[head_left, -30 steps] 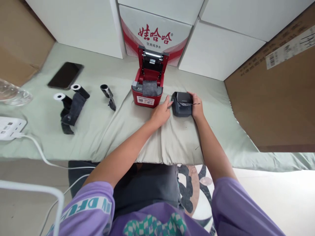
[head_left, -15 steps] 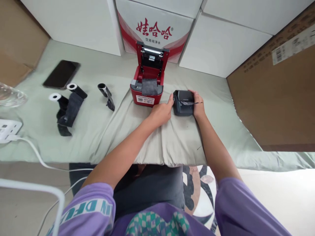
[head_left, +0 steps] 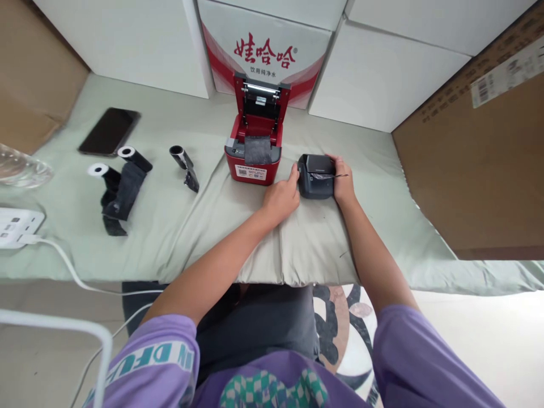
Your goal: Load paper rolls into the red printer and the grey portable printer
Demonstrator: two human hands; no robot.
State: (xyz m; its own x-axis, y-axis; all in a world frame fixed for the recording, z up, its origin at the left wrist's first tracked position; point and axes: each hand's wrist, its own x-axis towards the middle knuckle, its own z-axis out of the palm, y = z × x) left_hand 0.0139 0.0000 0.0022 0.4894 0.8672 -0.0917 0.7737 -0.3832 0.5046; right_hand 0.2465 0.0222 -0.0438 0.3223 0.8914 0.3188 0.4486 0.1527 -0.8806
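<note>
The small black label printer [head_left: 315, 177] sits on the cloth-covered worktop [head_left: 204, 215], just right of the open red printer [head_left: 255, 148]. The right hand [head_left: 342, 182] wraps its far side; the left hand [head_left: 282, 197] touches its near-left corner — fingers curled against it. It looks rigid, light, smooth-cased — best gripped by both sides.

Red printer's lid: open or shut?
Open. The red printer has its lid standing upright at the back, exposing the inside compartment.
</note>
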